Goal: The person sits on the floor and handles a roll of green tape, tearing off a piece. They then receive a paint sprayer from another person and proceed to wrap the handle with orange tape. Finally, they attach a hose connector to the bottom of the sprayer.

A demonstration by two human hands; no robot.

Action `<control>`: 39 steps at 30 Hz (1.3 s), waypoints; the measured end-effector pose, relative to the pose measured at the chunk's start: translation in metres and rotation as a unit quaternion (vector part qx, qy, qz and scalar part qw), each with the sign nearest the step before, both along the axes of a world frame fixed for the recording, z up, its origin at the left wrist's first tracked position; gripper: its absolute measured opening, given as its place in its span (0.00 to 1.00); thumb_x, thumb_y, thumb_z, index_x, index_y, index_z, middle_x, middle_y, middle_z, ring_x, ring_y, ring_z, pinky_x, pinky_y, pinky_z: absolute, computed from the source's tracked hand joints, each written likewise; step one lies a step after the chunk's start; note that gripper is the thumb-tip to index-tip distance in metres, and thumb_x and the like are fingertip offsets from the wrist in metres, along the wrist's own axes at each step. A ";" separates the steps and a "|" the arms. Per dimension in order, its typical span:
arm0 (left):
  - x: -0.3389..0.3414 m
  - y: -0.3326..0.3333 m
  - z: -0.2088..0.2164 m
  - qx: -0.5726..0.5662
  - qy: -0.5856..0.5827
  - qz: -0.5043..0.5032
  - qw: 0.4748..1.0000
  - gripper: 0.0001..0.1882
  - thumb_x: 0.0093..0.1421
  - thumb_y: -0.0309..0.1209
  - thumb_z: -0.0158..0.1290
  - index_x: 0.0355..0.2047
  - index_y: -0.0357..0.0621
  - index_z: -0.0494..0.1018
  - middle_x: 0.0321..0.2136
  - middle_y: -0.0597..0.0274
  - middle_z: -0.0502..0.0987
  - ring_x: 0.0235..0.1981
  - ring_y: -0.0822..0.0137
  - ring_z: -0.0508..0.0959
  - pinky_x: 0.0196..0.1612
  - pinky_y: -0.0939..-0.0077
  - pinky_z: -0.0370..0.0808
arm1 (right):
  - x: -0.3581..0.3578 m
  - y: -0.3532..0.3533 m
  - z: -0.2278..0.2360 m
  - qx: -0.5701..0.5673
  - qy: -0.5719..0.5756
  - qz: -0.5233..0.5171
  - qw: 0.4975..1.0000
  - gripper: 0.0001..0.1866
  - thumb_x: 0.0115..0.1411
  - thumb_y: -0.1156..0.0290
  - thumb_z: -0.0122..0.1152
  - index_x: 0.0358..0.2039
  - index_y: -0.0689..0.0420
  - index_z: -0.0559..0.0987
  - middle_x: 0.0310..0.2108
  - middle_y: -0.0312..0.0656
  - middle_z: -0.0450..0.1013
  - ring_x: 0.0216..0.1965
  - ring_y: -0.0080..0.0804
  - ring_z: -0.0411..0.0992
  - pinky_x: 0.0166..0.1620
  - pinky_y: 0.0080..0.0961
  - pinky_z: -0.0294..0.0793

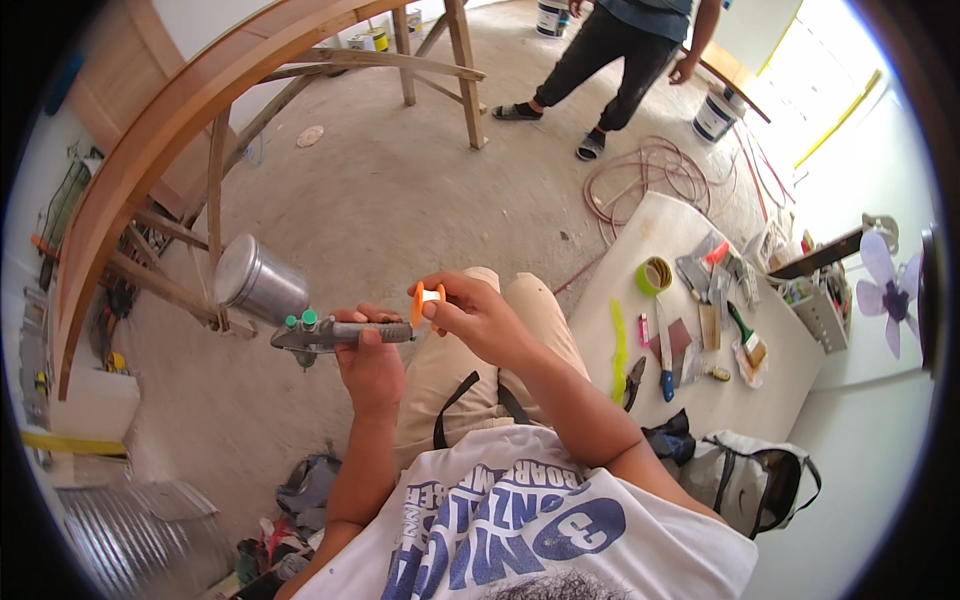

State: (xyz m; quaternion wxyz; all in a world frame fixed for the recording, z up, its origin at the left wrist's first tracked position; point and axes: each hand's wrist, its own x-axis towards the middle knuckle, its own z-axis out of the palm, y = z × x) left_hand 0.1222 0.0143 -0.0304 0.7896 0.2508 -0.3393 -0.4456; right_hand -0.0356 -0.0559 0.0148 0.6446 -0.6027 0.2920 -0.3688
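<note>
My left hand (375, 375) is closed around the grey handle of a spray gun (322, 335), which lies on its side with its head to the left. A silvery metal cup (265, 282) is joined to the gun, and green knobs (309, 317) show near it. Between the fingers of my right hand (480, 315) is an orange spool of white thread seal tape (417, 304). It is held right by the end of the gun's handle; whether the tape touches the handle I cannot tell. Both hands are above my lap.
On the right, a pale board (600, 330) carries a yellow-green tape roll (642, 284), a blue-handled knife (668, 385), a paintbrush (748, 340) and scrapers. A curved wooden piece (130, 165) rests on supports at left. Beyond lie a coiled hose (600, 195) and a standing person (625, 60).
</note>
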 end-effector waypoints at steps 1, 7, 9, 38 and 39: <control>0.002 0.001 0.001 -0.002 0.001 -0.002 1.000 0.17 0.61 0.38 0.64 0.44 0.52 0.69 0.37 0.66 0.74 0.42 0.67 0.73 0.51 0.68 0.68 | 0.000 0.000 0.001 0.020 -0.001 0.013 1.000 0.19 0.66 0.61 0.57 0.47 0.65 0.77 0.30 0.35 0.72 0.28 0.22 0.69 0.33 0.21 0.68; 0.005 0.002 -0.001 -0.010 0.008 -0.029 1.000 0.16 0.64 0.38 0.61 0.46 0.51 0.69 0.38 0.65 0.72 0.43 0.65 0.72 0.54 0.67 0.66 | 0.002 0.004 0.007 0.091 -0.031 0.017 0.995 0.17 0.69 0.63 0.53 0.49 0.62 0.77 0.35 0.38 0.71 0.28 0.22 0.71 0.34 0.22 0.72; 0.006 0.002 -0.002 -0.011 -0.006 -0.043 0.999 0.16 0.65 0.38 0.61 0.47 0.50 0.68 0.38 0.65 0.71 0.43 0.65 0.72 0.55 0.66 0.66 | 0.002 0.008 0.013 0.110 -0.072 0.003 0.991 0.16 0.71 0.65 0.50 0.51 0.61 0.77 0.37 0.39 0.71 0.28 0.22 0.72 0.34 0.22 0.73; 0.002 -0.001 0.011 -0.021 -0.039 -0.081 0.996 0.16 0.64 0.39 0.61 0.46 0.53 0.67 0.37 0.66 0.70 0.42 0.65 0.71 0.53 0.64 0.68 | -0.014 -0.005 0.009 -0.015 0.005 0.061 0.998 0.20 0.63 0.71 0.59 0.55 0.61 0.75 0.45 0.43 0.73 0.37 0.26 0.73 0.42 0.26 0.76; 0.002 -0.001 0.011 -0.024 -0.042 -0.088 0.995 0.15 0.65 0.40 0.59 0.46 0.53 0.67 0.38 0.67 0.69 0.43 0.66 0.71 0.54 0.64 0.68 | -0.013 -0.004 0.010 0.006 -0.006 0.062 0.998 0.19 0.64 0.71 0.58 0.55 0.61 0.75 0.46 0.43 0.73 0.37 0.26 0.74 0.42 0.26 0.76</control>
